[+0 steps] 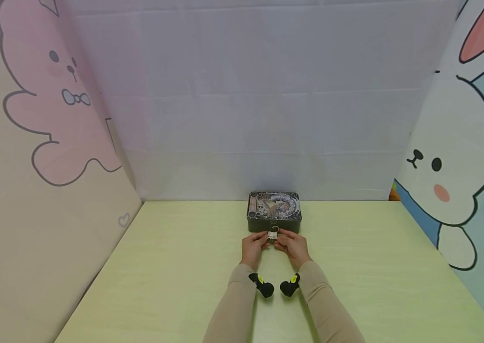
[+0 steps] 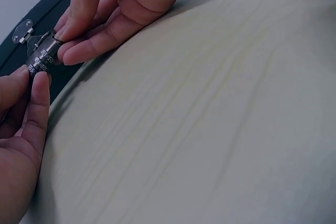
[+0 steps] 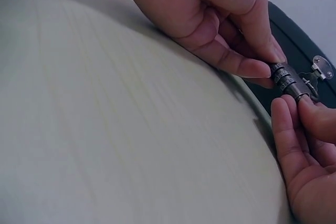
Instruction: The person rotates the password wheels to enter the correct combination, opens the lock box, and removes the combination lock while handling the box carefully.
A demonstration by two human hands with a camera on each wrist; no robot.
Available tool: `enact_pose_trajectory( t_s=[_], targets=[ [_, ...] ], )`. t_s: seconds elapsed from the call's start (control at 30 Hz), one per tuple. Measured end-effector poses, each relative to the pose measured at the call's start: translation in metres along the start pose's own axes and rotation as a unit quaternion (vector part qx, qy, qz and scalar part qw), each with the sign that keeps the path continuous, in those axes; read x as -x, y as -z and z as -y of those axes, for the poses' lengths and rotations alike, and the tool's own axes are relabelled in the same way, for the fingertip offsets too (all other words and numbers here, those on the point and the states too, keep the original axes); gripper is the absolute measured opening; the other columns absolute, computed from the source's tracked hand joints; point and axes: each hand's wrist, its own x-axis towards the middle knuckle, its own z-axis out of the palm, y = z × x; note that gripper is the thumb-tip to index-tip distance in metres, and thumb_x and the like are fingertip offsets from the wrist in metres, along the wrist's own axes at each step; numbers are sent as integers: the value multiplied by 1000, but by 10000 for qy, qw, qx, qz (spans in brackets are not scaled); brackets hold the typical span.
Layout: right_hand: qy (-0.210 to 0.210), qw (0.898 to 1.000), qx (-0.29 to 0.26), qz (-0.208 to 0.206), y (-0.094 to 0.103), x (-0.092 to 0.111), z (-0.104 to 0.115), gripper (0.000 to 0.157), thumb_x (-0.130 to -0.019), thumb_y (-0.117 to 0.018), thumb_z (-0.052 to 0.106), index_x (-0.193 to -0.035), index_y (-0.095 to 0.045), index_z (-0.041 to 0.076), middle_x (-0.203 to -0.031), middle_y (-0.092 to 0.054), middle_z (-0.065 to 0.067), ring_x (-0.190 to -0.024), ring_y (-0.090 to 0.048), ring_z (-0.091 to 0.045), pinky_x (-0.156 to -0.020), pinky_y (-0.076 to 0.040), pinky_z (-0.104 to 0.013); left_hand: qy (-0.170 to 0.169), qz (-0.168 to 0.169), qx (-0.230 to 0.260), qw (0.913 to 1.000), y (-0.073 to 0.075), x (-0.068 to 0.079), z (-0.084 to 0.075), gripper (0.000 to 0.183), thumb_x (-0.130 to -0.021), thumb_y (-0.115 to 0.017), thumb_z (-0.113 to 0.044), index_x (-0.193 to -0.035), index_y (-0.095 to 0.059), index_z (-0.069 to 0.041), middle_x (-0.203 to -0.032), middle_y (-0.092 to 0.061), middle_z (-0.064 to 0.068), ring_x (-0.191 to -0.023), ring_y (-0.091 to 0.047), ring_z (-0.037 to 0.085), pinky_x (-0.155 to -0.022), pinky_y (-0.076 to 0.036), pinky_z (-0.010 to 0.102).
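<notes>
A small dark metal combination padlock [image 1: 272, 235] with several number dials hangs at the front of a black tin box [image 1: 273, 225] with a patterned lid. In the right wrist view its shackle sits by the box's silver clasp [image 3: 323, 67]. My left hand [image 1: 252, 248] pinches the dial end of the padlock between thumb and fingers. The other end, nearer the shackle, is pinched by my right hand [image 1: 294, 247]. Both hands rest low over the table, fingertips facing each other, and the dials show between them.
The box stands on a pale yellow-green table [image 1: 173, 267], close to a white cloth backdrop [image 1: 267, 119]. Side panels with a pink cartoon bear [image 1: 62, 119] and a white cartoon rabbit [image 1: 434, 195] flank the table. Black cameras [image 1: 263, 287] sit at both wrists.
</notes>
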Motion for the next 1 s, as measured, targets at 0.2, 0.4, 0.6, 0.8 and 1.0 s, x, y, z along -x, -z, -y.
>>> enact_pose_trajectory(
  t_s=[0.2,0.4,0.6,0.8,1.0],
  targets=[
    [19,10000,-1,-26,0,0,0,42,-94,-53,-14,-135,-47,-19,-90,-68,-7,-71,-68,-12,-68,-59,-25,-430,143,93,9989,2,-1,5,16,-89,-69,5,-103,-72,13,-97,-71,19,-69,-65,12,-64,-59,25],
    [50,9999,-15,-94,0,0,-2,41,-94,-53,-14,-135,-48,-19,-88,-68,-7,-70,-67,-11,-67,-59,-25,-407,79,88,9991,1,-2,8,16,-89,-69,4,-103,-74,11,-97,-71,18,-69,-66,12,-62,-58,23],
    [50,9998,9,-191,-2,1,-2,42,-94,-53,-14,-136,-47,-19,-89,-66,-6,-71,-66,-10,-67,-59,-26,-201,-31,-216,9996,-1,-1,3,21,-91,-65,8,-109,-68,18,-103,-69,25,-68,-64,10,-62,-58,24],
    [57,9998,-27,-197,-2,3,-1,42,-95,-53,-13,-136,-46,-19,-89,-66,-7,-71,-66,-10,-67,-59,-26,-187,-35,-237,9995,-2,0,1,20,-91,-66,7,-109,-69,16,-102,-70,22,-68,-64,9,-62,-58,24],
    [-13,9996,-60,-271,-4,4,1,42,-95,-54,-13,-136,-47,-17,-88,-66,-8,-71,-66,-11,-68,-59,-26,-108,-70,-255,9996,-2,-2,1,18,-91,-65,8,-108,-70,14,-101,-71,18,-68,-64,9,-60,-56,19]
  ],
)
